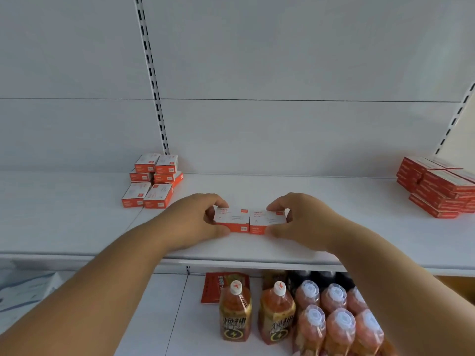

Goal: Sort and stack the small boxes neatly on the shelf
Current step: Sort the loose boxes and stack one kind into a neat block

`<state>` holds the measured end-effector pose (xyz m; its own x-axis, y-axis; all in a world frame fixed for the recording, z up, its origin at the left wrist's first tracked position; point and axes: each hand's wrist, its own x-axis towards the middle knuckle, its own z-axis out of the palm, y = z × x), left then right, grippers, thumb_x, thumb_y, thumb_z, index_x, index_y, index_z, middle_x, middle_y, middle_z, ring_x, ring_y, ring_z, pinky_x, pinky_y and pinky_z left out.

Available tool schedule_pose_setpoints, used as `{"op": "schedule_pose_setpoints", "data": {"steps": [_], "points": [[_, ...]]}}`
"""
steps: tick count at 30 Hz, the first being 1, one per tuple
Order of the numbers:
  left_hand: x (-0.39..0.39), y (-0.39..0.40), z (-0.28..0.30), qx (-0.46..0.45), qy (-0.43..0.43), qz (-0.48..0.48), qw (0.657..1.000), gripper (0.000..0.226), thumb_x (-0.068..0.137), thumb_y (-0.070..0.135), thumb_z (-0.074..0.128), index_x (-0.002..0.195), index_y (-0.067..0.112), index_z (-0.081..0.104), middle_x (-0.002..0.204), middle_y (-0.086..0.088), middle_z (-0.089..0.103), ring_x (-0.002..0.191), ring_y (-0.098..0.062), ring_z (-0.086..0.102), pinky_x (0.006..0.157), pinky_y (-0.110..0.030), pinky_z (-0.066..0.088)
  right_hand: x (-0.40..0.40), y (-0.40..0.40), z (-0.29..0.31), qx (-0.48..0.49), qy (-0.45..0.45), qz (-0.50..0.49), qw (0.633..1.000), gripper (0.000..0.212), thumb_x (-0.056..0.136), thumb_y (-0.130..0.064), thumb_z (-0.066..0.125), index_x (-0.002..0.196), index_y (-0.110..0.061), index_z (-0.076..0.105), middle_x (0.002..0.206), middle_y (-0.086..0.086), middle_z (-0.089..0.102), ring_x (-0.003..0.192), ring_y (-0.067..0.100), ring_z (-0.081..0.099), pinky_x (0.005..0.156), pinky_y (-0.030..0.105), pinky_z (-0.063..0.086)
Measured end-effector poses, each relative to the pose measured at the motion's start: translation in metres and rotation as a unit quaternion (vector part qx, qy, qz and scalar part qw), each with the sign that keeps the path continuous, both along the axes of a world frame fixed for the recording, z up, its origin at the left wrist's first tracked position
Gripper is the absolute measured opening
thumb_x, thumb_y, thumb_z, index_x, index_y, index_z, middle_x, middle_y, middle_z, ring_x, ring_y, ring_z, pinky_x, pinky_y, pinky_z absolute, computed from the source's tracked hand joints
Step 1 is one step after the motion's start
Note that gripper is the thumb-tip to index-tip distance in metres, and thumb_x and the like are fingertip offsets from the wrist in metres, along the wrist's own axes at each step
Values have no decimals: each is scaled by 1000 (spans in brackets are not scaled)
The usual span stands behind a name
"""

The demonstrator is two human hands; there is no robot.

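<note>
Left hand (pixel 195 217) grasping the left orange-and-white box (pixel 232 220), right hand (pixel 303 218) grasping the right orange-and-white box (pixel 267 221), side by side at shelf (pixel 334 201) centre. Risk: uneven squeeze skewing the pair. Stacked boxes (pixel 151 181) at ten o'clock, red stack (pixel 437 186) at three; nothing between. Bottles (pixel 277 312) below.

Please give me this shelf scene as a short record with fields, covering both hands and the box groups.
left hand: grips the left box, thumb in front, fingers behind
right hand: grips the right box the same way
held boxes: side by side, touching, on the shelf near its front edge
left stack: small boxes in tiers by the back wall
right stack: larger, untidy pile at the far right
below: bottles on the lower shelf
</note>
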<state>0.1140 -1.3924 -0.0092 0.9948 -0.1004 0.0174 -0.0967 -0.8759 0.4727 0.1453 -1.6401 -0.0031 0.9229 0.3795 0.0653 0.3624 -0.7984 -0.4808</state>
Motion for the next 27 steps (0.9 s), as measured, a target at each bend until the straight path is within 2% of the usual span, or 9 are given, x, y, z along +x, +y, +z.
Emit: {"op": "schedule_pose_setpoints", "data": {"steps": [4, 8, 10, 13, 17, 20, 22, 27], "points": [[0, 20, 0, -15, -3, -29, 999, 38, 70, 52, 81, 101, 46, 61, 81, 18, 65, 72, -1, 61, 62, -19, 44, -7, 11, 5, -17, -8, 7, 1000, 49, 77, -46, 76, 123, -34, 62, 82, -24, 48, 71, -4, 50, 60, 10, 31], [-5, 40, -2, -11, -7, -60, 998, 40, 65, 56, 82, 97, 46, 60, 82, 33, 60, 67, 8, 57, 56, -16, 39, -18, 24, 2, -33, -30, 7, 999, 47, 79, -44, 73, 124, -37, 61, 79, -26, 47, 68, -7, 50, 58, 8, 30], [-6, 43, -3, -9, -18, -70, 997, 41, 65, 58, 81, 97, 46, 59, 80, 28, 62, 68, 9, 57, 55, -15, 39, -21, 27, 3, -36, -35, 2, 999, 46, 78, -44, 73, 122, -39, 61, 77, -26, 47, 68, -11, 50, 56, 8, 31], [-5, 46, -6, -20, -15, -88, 996, 40, 69, 56, 80, 101, 45, 59, 81, 21, 65, 70, 3, 60, 58, -16, 42, -22, 32, 3, -50, -34, -10, 998, 45, 77, -46, 75, 120, -42, 61, 77, -27, 49, 73, -20, 49, 55, 8, 31], [-2, 46, -2, -3, -12, -113, 994, 37, 72, 54, 78, 101, 43, 60, 88, 21, 65, 78, 1, 61, 66, -22, 50, -22, 34, 2, -57, -16, -25, 998, 44, 76, -48, 75, 118, -46, 61, 85, -23, 55, 75, -3, 55, 61, 12, 35], [0, 45, 0, -8, -6, -111, 994, 35, 71, 52, 80, 99, 41, 61, 91, 21, 65, 82, -1, 61, 75, -28, 54, -21, 33, 3, -59, 1, -27, 998, 45, 75, -50, 76, 117, -47, 60, 88, -21, 58, 77, 0, 57, 63, 14, 37], [1, 44, 0, -10, -3, -110, 994, 35, 70, 52, 80, 97, 41, 61, 90, 20, 65, 82, -1, 62, 76, -30, 54, -20, 33, 4, -60, 7, -24, 998, 45, 75, -50, 76, 117, -46, 61, 86, -21, 59, 74, 0, 58, 62, 13, 37], [-1, 45, -1, -14, -1, -98, 995, 36, 68, 55, 80, 96, 44, 61, 88, 23, 65, 79, 3, 61, 70, -23, 52, -15, 34, 12, -84, 20, 14, 996, 47, 77, -50, 75, 120, -38, 62, 76, -32, 56, 68, -15, 53, 55, 8, 36]]}}
